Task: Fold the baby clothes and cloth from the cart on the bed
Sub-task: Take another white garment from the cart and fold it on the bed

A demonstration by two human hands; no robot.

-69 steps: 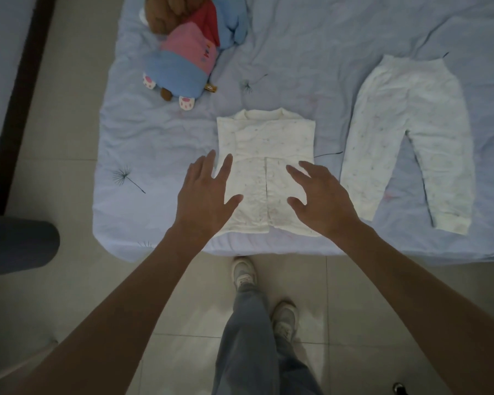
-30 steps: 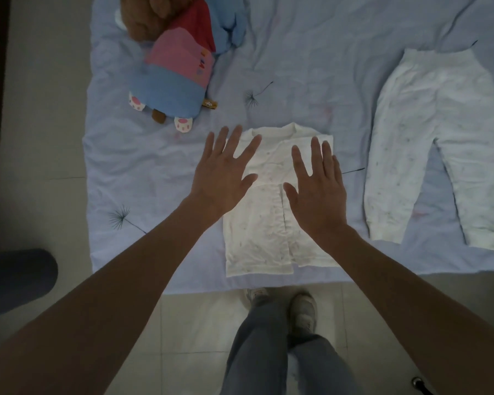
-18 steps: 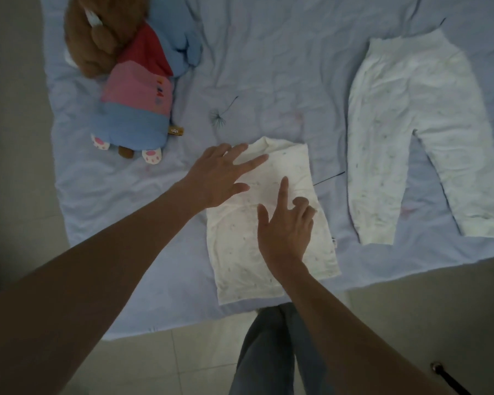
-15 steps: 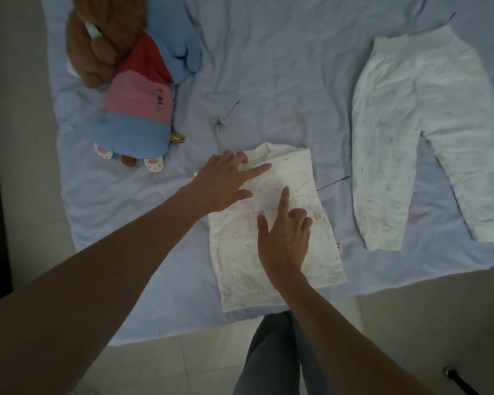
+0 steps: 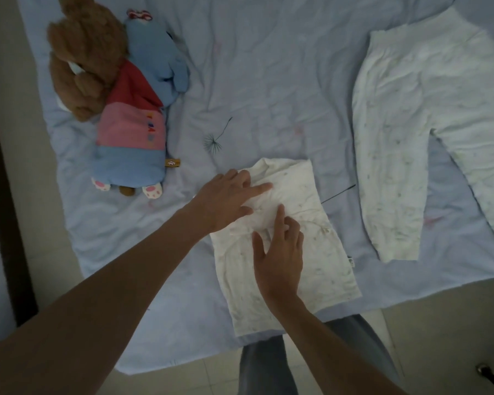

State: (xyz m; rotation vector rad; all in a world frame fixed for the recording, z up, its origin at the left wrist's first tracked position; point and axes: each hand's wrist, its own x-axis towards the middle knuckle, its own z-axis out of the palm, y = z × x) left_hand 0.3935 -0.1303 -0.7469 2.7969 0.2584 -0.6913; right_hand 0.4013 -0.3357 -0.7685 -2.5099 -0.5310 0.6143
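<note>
A cream baby top (image 5: 320, 252), folded into a narrow rectangle, lies near the front edge of the blue bed sheet (image 5: 268, 81). My left hand (image 5: 226, 201) rests flat on its upper left part, fingers spread. Over the middle of the top my right hand (image 5: 280, 252) presses down, index finger pointing forward and the other fingers partly curled. Neither hand grips the fabric. Cream baby trousers (image 5: 411, 124) lie spread flat to the right, apart from both hands.
A blue and pink plush toy (image 5: 134, 121) and a brown teddy bear (image 5: 80, 58) lie at the back left of the bed. Tiled floor and my legs (image 5: 268, 366) show below the bed's front edge. A dark strip runs down the left side.
Both hands went from hovering to pressing on the top, which now lies as a narrower fold turned slightly. Over the last half second the hands barely moved.
</note>
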